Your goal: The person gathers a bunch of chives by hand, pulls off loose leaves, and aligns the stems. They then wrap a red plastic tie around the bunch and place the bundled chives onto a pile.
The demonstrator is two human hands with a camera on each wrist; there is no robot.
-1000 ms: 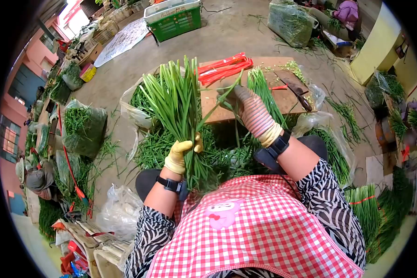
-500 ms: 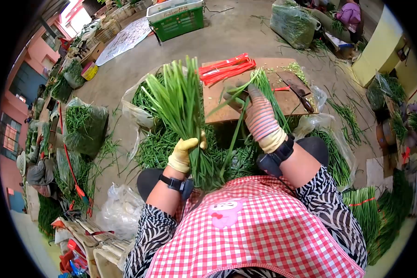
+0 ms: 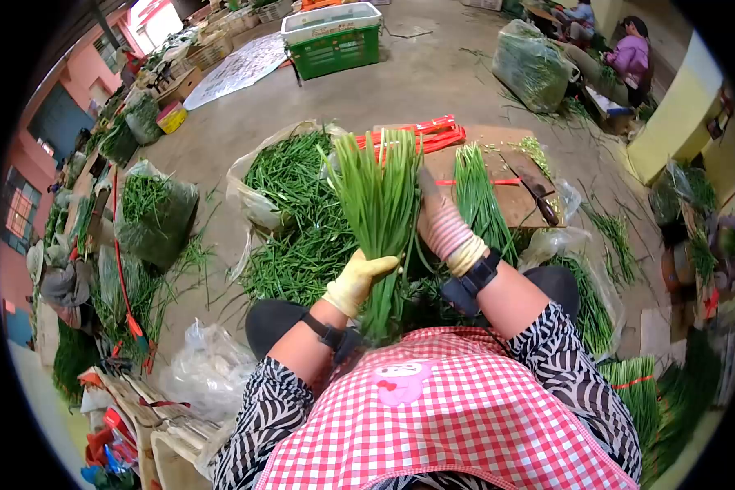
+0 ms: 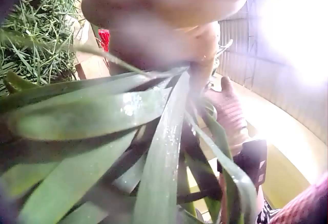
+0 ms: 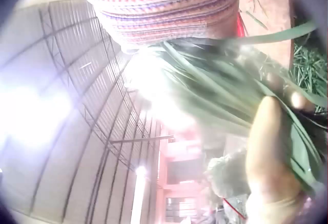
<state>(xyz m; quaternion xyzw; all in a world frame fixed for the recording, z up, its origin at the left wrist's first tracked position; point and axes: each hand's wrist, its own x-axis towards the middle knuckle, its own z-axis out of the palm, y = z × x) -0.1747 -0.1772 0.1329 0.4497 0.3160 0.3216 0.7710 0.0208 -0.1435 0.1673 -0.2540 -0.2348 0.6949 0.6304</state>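
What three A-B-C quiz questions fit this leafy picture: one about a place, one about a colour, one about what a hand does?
1. Where do the red ties lie? A on the wooden board B in a lap C on a wall
2. What colour is the glove on the left hand? A blue B yellow C black
3. What does the left hand do? A lies flat B waves C grips the bunch of leaves
A: they lie along the board's far edge. B: the head view shows yellow. C: its fingers curl round the stems.
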